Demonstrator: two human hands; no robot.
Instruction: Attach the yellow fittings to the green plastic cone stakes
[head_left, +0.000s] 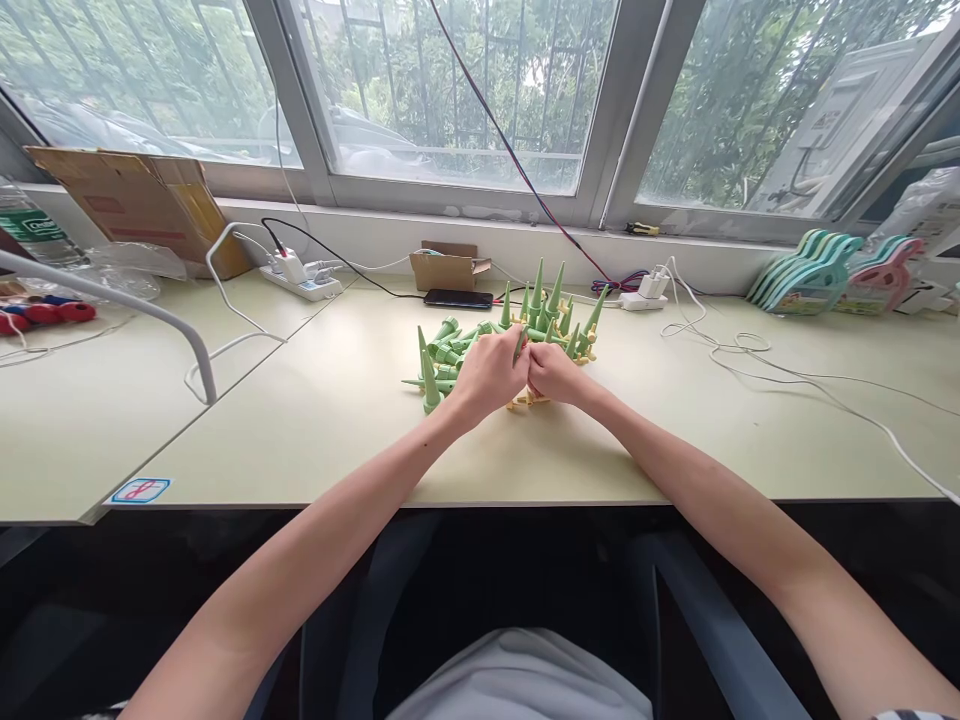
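My left hand is closed round a green cone-shaped plastic spike, whose tip pokes up between the fingers. Pressed against it, my right hand is closed too, and what its fingers pinch is hidden. Just behind both hands, several green spikes stand point up in a cluster. More green spikes lie in a loose pile to the left, with one upright spike at its front. Small yellow plastic pieces lie under and beside my hands.
Behind the pile are a black phone and a small open cardboard box. White cables trail across the table's right side. A grey curved bar arches over the left. Teal and pink plastic hangers stand back right.
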